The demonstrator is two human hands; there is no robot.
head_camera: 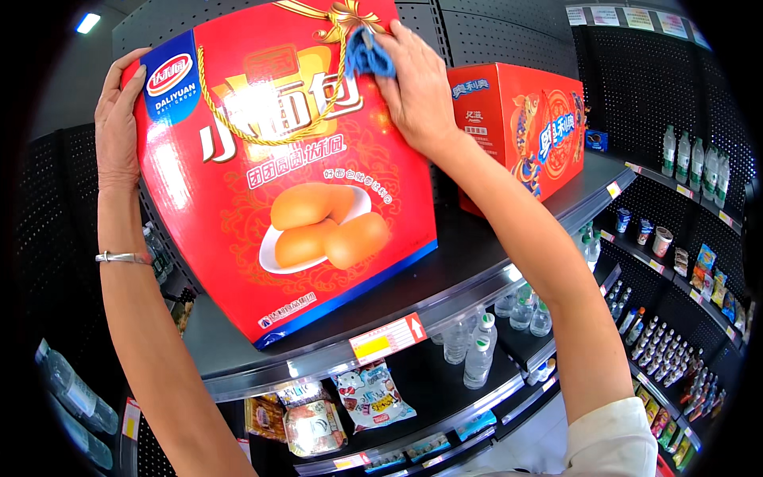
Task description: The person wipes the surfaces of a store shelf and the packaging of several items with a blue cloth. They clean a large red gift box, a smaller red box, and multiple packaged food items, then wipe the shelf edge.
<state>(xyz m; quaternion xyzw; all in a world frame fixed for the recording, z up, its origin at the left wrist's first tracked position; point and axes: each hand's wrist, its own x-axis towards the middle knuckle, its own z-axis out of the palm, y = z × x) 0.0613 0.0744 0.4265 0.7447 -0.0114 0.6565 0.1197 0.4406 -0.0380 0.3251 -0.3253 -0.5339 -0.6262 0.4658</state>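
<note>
A large red Daliyuan gift box stands tilted in my view on a dark metal shelf, with pictured bread rolls on its front. From its top hangs a gold cord handle. My left hand grips the box's upper left edge, thumb on the front. At the upper right, my right hand holds a crumpled blue cloth against the box. The cloth is partly hidden under the fingers. A metal bangle circles my left wrist.
A red Oreo box stands to the right on the same shelf. The shelf lip carries a price tag. Below are snack bags and water bottles. More stocked shelves line the right; large bottles stand at lower left.
</note>
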